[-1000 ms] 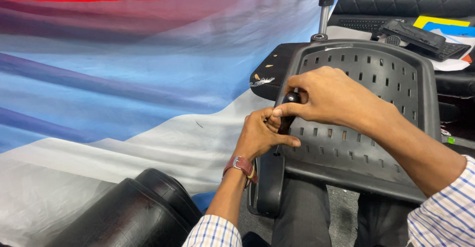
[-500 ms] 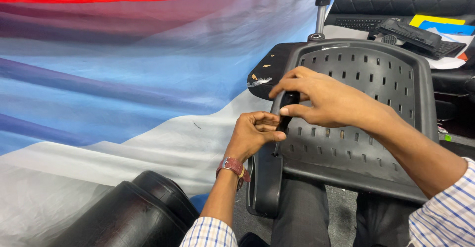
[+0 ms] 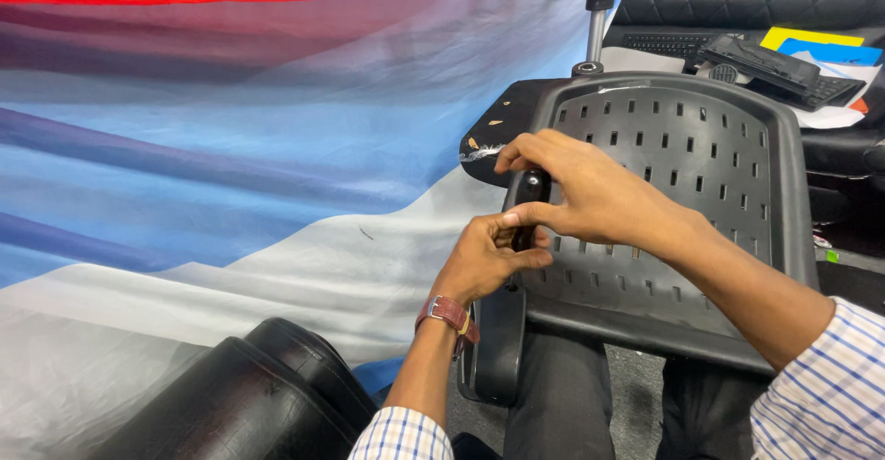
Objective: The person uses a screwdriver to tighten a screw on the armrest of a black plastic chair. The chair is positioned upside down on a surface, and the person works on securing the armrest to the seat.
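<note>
A grey plastic chair back panel [image 3: 701,174] with rows of small slots rests tilted across my lap. At its left edge sits a small black fitting [image 3: 531,194] with a metal stud. My right hand [image 3: 590,193] reaches over the panel and pinches that fitting between thumb and fingers. Just below, my left hand [image 3: 484,257], a brown-strapped watch on its wrist, pinches the fitting's lower end. A black armrest pad [image 3: 498,340] hangs under the panel's left edge, partly hidden by my left arm.
A large blue, white and red sheet [image 3: 230,165] covers the floor on the left. A black padded cushion [image 3: 230,395] lies at the lower left. Behind the panel are a chair base with a metal post [image 3: 597,27], a keyboard [image 3: 765,64] and coloured papers [image 3: 820,45].
My left hand has slid slightly down and away from the fitting's top, and my right hand's fingers have shifted along the fitting. The panel stays in place.
</note>
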